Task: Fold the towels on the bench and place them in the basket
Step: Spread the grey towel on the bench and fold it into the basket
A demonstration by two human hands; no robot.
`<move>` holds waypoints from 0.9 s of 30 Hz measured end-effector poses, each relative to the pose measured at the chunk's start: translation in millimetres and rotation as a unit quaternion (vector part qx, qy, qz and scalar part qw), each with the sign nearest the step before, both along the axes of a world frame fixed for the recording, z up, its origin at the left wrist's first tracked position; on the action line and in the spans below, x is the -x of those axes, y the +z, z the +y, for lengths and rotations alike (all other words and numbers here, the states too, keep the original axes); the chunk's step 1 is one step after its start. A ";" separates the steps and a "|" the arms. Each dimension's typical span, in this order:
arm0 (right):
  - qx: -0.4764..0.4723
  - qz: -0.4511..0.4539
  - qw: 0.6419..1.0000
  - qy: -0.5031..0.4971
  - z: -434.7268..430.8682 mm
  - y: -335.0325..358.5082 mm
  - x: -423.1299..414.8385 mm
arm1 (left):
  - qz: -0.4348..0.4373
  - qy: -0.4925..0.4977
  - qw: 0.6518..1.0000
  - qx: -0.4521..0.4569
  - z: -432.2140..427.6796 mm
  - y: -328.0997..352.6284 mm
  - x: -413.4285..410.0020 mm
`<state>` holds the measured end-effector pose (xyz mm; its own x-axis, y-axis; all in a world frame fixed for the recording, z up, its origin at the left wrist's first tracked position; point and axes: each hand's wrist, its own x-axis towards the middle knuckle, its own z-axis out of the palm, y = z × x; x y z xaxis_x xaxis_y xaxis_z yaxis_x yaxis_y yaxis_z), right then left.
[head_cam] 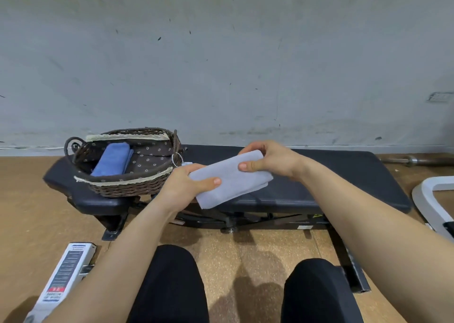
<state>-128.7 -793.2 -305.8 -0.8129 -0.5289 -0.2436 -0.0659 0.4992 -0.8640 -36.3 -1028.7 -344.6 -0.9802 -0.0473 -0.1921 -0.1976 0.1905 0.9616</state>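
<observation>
1. Two hands are holding one pale grey folded towel (231,179) between them, over the front edge of the black padded surface (331,175).
2. The left hand (186,182) is gripping the towel's left end, with the thumb on top and the fingers tucked beneath. The right hand (267,160) is pinching the right end the same way. Holding both ends is probably keeping the layers from slipping open.
3. The towel is tilting and appears to be lifted off the surface. It is sitting just right of the dark brown wicker basket (127,187) with flowered lining, which is standing at the surface's left end.
4. One blue folded towel (111,159) is lying along the basket's left side, leaving bare lining to its right. That is likely room for the grey one.
5. Folding is looking finished, and moving the bundle left over the rim is seemingly the step in hand.
</observation>
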 end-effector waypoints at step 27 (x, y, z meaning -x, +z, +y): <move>-0.196 0.217 0.952 0.091 -355.1 -86.5 121.8 | -0.185 -0.016 0.898 0.398 -239.4 -47.7 101.7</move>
<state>-250.5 -1148.3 -392.2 -0.7859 -0.6079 -0.1132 -0.4900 0.7240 -0.4854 -138.0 -1268.1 -392.3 -0.8593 -0.2873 -0.4232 -0.4581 0.8004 0.3866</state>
